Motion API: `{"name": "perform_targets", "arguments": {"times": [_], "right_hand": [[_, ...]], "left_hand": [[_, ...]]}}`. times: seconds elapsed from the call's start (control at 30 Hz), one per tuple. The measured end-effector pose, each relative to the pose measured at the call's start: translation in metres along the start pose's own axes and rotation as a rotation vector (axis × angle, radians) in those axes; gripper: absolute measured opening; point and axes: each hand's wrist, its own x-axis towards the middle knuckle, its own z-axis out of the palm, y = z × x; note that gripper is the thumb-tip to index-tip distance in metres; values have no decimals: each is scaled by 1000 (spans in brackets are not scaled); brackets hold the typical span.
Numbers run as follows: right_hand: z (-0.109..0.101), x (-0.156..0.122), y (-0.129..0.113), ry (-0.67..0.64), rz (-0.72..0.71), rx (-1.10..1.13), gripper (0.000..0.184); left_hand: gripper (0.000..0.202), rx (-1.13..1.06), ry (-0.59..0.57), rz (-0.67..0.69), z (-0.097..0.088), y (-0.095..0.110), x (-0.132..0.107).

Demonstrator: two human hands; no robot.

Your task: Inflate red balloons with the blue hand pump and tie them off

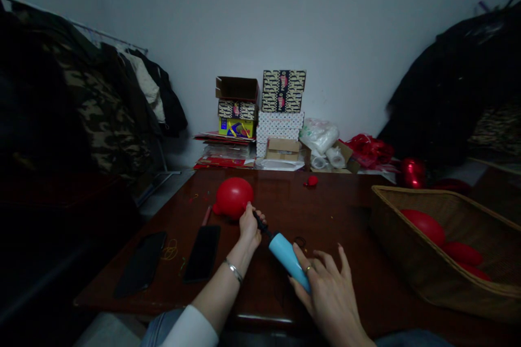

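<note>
My left hand [250, 225] is closed around the black end of a light-blue hand balloon pump [288, 257]. Right behind that hand is an inflated red balloon [234, 197], its edge at my thumb; whether its neck is held there is hidden. A small red bulge shows on the balloon's left side. My right hand [325, 282] grips the pump's blue body between thumb and index finger, with the other fingers spread. The pump slants across the table, its black end pointing away to the left.
A dark phone [202, 254] and a black flat item [140, 264] lie left on the brown table [285, 303], beside yellow rubber bands [169, 249]. A small red balloon [311, 180] lies farther back. At right, a wicker basket [401, 260] holds red balloons. Boxes [280, 126] stand behind.
</note>
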Motion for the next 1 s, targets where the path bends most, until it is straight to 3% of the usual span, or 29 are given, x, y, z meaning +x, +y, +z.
{"name": "perform_targets", "arguments": {"times": [0.23, 0.43, 0.87, 1.0], "right_hand": [[-11, -25, 25, 91, -80, -12, 59], [-16, -26, 34, 53, -114, -68, 58], [-14, 16, 5, -58, 13, -60, 49], [-8, 22, -4, -66, 19, -61, 50]], "left_hand": [[25, -73, 11, 26, -3, 18, 8], [21, -209, -118, -82, -2, 16, 1], [25, -180, -63, -100, 4, -13, -16], [25, -146, -56, -69, 5, -11, -15]]}}
